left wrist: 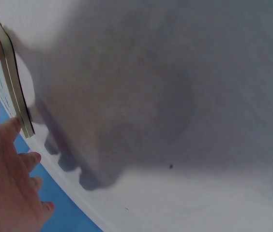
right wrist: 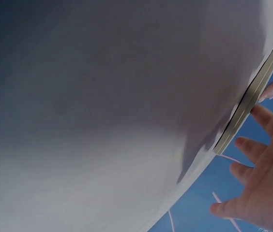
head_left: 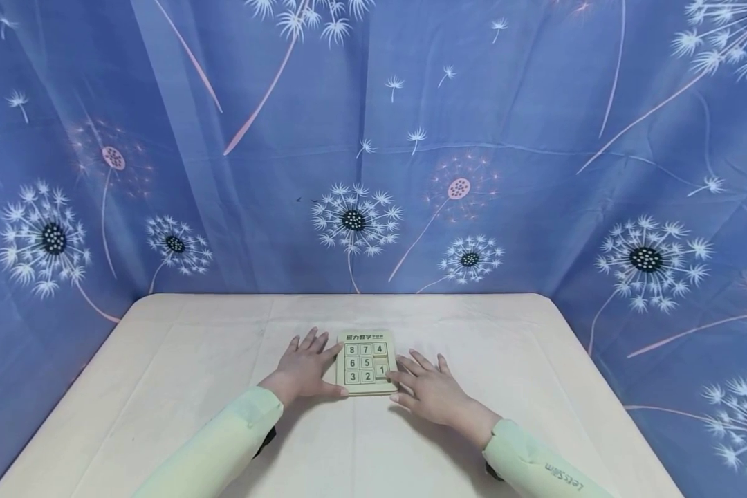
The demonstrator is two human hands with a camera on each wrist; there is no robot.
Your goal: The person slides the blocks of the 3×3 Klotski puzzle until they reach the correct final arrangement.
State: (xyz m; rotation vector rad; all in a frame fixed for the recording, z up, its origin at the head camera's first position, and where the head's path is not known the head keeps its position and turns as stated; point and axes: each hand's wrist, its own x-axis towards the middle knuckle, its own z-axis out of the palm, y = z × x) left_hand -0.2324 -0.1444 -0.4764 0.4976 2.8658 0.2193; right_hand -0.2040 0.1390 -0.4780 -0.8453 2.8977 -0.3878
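A pale yellow-green sliding number puzzle (head_left: 366,334) lies flat on the table. Its several square tiles carry black digits. In the right column, the 1 tile (head_left: 382,370) sits slightly higher than the 3 and 2 beside it, with a gap between it and the 4 tile (head_left: 380,349). My left hand (head_left: 303,365) rests at the puzzle's left side, thumb by the lower corner and index finger at the upper edge, the other fingers spread. From the right, my right hand (head_left: 432,389) reaches in with extended fingers, its index fingertip touching the frame's edge beside the 1 tile.
A cream cloth covers the table (head_left: 473,325). Blue curtains (head_left: 404,228) with dandelion prints hang behind it and along both sides. Pale green sleeves (head_left: 218,443) cover both forearms, and the right one bears lettering.
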